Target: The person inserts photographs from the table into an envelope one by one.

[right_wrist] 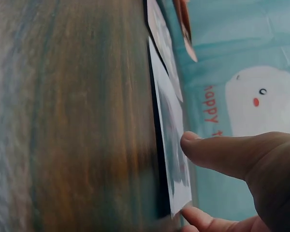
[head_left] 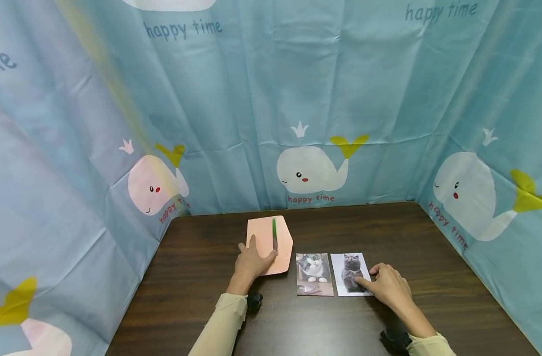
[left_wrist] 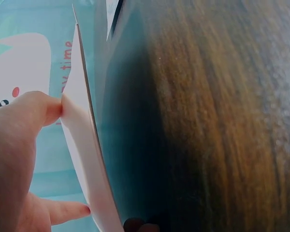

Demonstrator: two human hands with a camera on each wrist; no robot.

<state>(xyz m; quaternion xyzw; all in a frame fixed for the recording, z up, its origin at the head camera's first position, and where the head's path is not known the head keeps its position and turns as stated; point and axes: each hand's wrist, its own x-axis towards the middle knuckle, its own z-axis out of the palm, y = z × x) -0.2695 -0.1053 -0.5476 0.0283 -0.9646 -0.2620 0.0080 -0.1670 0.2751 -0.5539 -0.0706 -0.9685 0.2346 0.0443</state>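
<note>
Cream sleeves [head_left: 219,321] and black wrist devices [head_left: 394,341] come nearest. The right hand [head_left: 392,287] pinches the grey-cat card [head_left: 351,267], thumb covering part of its right edge. Between that card and the peach envelope [head_left: 261,228] lies a white-cat card [head_left: 313,272]. The left hand [head_left: 250,263] grips the envelope, hiding its lower left. Behind the brown table [head_left: 195,291] hangs a blue curtain [head_left: 226,173].

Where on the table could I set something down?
Bare table lies behind the white-cat card and grey-cat card, right of the pink envelope; also left of the left hand and right of the right hand. It's tight between the two cards and between the envelope and white-cat card.
</note>
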